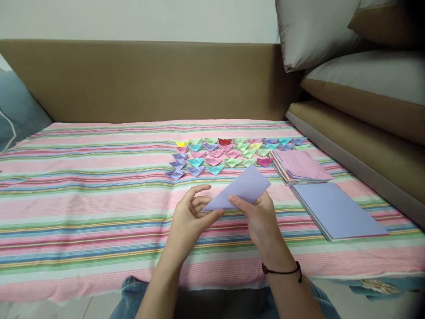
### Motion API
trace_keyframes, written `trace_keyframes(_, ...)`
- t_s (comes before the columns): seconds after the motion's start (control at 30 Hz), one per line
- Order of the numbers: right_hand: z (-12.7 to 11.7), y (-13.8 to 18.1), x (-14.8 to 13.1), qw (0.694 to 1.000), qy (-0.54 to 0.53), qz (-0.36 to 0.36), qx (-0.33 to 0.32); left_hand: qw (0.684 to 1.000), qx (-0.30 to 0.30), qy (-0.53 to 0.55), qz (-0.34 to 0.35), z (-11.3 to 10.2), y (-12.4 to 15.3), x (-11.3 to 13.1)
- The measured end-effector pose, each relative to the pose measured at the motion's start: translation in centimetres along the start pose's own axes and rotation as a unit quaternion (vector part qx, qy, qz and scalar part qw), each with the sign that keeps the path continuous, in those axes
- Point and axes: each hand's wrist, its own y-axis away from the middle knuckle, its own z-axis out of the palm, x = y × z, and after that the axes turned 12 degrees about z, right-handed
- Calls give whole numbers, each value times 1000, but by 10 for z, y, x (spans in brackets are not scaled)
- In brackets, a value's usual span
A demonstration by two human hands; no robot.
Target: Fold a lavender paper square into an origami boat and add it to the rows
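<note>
A lilac sheet of paper, folded over, is held above the striped bedcover. My right hand pinches its lower edge between thumb and fingers. My left hand touches the sheet's left corner with thumb and curled fingers. Beyond the hands lie rows of several small folded paper shapes in many colours. A stack of pink paper and a stack of lilac paper lie to the right.
A brown padded backrest runs behind the cover. Grey and brown cushions are piled at the right. A blue-grey pillow sits at the far left. My knees in jeans show below the cover's edge.
</note>
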Motion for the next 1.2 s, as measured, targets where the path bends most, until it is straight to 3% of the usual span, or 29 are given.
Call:
trace_keyframes(0.17, 9, 3, 10, 998, -58, -24, 12, 989, 126, 79, -8, 20, 4, -11)
trace_keyframes(0.33, 12, 4, 16, 995, -92, -20, 16, 973, 187, 135, 2, 25, 6, -14)
trace_keyframes(1.0, 14, 4, 16, 994, -103, -40, 17, 960, 195, 195, 38, 25, 4, -17)
trace_keyframes(1.2, 15, 3, 18, 993, -113, -34, 13, 941, 243, 236, 20, 23, 2, -19)
